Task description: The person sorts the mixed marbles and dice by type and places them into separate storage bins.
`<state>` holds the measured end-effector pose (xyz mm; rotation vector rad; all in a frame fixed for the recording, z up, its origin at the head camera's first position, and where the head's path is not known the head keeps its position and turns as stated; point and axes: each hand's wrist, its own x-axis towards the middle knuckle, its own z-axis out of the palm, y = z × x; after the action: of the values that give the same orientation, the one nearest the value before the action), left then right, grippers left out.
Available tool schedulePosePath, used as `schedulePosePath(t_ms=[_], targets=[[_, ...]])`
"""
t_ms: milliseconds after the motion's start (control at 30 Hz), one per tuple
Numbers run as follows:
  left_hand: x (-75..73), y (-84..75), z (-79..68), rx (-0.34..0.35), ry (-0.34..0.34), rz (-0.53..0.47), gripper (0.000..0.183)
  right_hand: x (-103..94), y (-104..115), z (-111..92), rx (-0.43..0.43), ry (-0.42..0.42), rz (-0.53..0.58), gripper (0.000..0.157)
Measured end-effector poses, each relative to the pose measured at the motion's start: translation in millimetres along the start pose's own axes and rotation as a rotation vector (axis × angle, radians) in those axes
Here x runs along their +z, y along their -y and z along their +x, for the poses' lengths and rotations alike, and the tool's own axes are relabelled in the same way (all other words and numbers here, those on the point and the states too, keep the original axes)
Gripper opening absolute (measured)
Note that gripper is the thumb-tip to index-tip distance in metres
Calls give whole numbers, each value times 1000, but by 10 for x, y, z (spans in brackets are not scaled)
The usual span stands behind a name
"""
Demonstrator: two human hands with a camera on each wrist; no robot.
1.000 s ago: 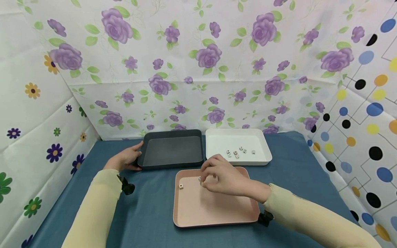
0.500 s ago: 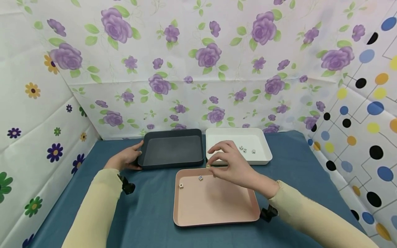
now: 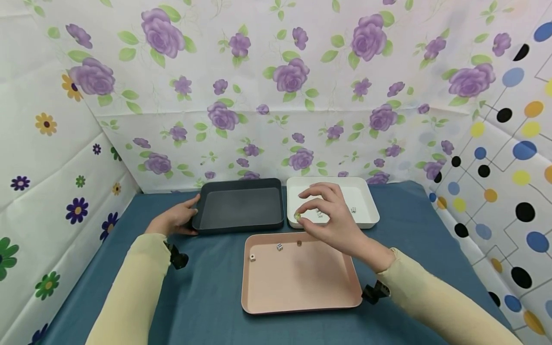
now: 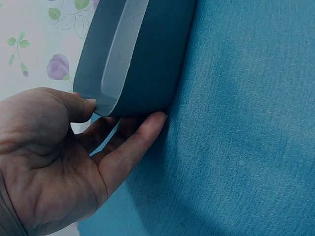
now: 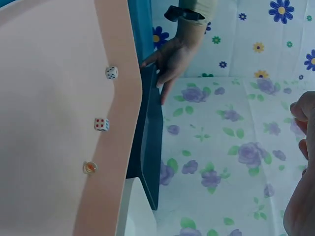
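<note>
My right hand [image 3: 334,220] pinches a small yellowish glass marble [image 3: 297,216] between thumb and index finger, above the front left of the white tray [image 3: 369,218]. Several white dice [image 3: 353,210] lie in that tray, some hidden behind the fingers. At the left end of the dark grey tray [image 4: 152,64], my left hand [image 4: 64,157] has its thumb on the rim and its fairly straight fingers against the outer wall. In the pink tray [image 3: 302,282] are two dice, one [image 5: 111,73] nearer the left and another [image 5: 101,124] beside it, plus a glass marble [image 5: 90,167] with an orange core.
A blue cloth [image 3: 207,287] covers the table. The dark and white trays stand side by side at the back, with the pink tray in front of them. Flowered sheeting [image 3: 241,120] rises behind, and a dotted sheet [image 3: 509,191] hangs on the right.
My right hand has lifted the marble from the pink tray and carried it up and back over the white tray. A die and a marble beneath it came into view. The left hand stays put.
</note>
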<state>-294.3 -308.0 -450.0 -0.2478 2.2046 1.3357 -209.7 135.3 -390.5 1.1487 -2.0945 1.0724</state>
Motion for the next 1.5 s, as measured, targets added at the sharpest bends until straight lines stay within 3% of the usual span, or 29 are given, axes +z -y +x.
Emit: schedulePosePath(t_ms=[333, 633, 933, 1500], targets=[[3, 6, -16, 9, 7, -3, 64, -22, -11, 127, -114, -116, -7, 11], [-11, 1, 14, 9, 5, -9, 64, -30, -11, 230, -152, -138, -34, 10], [-17, 3, 30, -1, 0, -1, 64, 17, -135, 331, -99, -121, -44, 19], [0, 13, 13, 7, 7, -1, 64, 152, -421, 450, 32, -65, -97, 11]])
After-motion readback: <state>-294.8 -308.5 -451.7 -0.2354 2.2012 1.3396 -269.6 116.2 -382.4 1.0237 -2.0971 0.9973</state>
